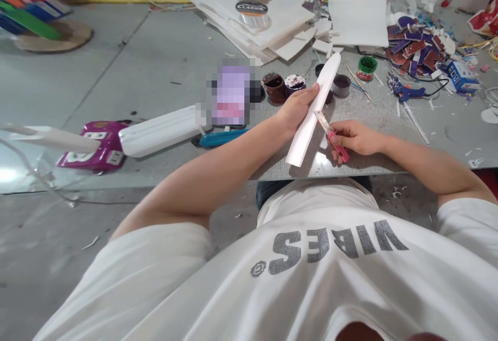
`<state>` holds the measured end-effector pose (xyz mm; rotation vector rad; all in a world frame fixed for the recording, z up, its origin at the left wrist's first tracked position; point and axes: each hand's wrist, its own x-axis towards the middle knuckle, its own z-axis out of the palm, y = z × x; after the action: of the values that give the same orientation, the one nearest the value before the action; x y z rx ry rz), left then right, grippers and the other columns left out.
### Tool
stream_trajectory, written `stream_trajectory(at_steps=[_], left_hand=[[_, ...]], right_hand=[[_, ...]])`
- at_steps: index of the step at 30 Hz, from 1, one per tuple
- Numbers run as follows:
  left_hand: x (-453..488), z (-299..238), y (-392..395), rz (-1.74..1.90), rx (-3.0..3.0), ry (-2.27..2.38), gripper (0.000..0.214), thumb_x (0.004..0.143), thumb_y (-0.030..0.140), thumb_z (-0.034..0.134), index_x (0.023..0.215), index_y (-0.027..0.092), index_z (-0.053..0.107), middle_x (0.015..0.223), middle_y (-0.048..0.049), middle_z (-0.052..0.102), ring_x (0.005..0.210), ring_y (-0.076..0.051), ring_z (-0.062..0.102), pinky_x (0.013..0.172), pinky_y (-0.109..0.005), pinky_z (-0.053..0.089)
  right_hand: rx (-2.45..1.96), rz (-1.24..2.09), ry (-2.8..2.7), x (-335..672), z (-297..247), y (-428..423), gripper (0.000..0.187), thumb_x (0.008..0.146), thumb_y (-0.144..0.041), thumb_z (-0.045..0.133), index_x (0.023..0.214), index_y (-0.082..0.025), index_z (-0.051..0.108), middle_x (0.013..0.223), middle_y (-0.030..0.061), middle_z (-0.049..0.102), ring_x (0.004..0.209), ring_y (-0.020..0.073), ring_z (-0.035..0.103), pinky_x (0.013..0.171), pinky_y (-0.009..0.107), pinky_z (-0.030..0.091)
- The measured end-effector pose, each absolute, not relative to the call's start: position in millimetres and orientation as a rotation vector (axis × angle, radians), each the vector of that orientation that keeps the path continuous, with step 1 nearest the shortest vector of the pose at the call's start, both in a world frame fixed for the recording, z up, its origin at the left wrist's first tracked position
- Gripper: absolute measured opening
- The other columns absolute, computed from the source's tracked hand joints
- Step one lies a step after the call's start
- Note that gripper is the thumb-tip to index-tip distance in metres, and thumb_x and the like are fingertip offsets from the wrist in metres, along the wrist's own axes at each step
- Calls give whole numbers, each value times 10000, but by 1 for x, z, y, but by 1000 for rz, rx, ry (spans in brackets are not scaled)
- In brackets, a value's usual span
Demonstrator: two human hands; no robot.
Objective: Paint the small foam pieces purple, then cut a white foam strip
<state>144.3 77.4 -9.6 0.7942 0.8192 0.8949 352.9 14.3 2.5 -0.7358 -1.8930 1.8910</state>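
My left hand (296, 108) is closed around a long white foam piece (316, 106) with a rounded tip, holding it slanted above the grey work board (361, 118). My right hand (355, 138) grips a pink utility knife (334, 142), its blade resting against the foam piece's right edge near the lower half. Both hands sit close together in front of my white shirt.
Small paint pots (284, 85) and a green-lidded jar (366, 67) stand behind the hands. A stack of white foam sheets (257, 14) lies at the back, a blue glue gun (404, 92) and purple-red scraps (416, 50) to the right, another white foam shape (159, 132) and teal cutter (221, 137) on the left.
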Motion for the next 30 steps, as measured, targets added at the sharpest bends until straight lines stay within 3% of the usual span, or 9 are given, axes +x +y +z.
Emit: stream_trajectory(at_steps=[3,8,13,16,23,30], left_hand=[[145,-13,78,977,823,778,415,1055,554,806,867,213,661,599,26,633,444,-107,579,438,-214,495],[150,-15,69,888,870,728,449,1052,621,778,913,207,674,639,-21,707,540,-186,716,517,-258,585],[155,-10,62,872,880,758,422,1093,557,740,879,198,685,652,-42,726,568,-213,750,542,-280,595],[156,-9,61,855,883,761,424,1120,533,704,871,190,696,666,-47,740,533,-207,726,531,-290,584],[155,-11,62,858,853,765,425,1090,537,758,834,211,664,665,-36,747,540,-194,722,556,-288,602],[154,-12,62,862,862,742,417,1090,544,752,870,200,666,660,-35,743,528,-191,719,531,-279,589]], right_hand=[[-761,1861,-1858,352,2,14,601,999,-791,774,948,-217,602,737,32,819,549,152,752,534,247,613],[-891,1655,-1695,354,0,20,642,941,-859,786,991,-252,586,753,11,809,552,170,754,523,276,627],[-949,1516,-1605,356,-2,26,531,1041,-754,745,1007,-260,554,778,10,805,584,166,769,544,265,632],[-928,1514,-1610,355,-4,26,475,1084,-685,730,1007,-252,549,772,5,801,574,152,760,551,251,624],[-940,1564,-1685,353,-6,24,598,1010,-824,731,1013,-257,545,771,5,799,569,163,761,523,267,623],[-892,1599,-1706,354,-4,22,605,999,-825,746,1024,-255,545,755,5,783,575,173,756,557,289,642]])
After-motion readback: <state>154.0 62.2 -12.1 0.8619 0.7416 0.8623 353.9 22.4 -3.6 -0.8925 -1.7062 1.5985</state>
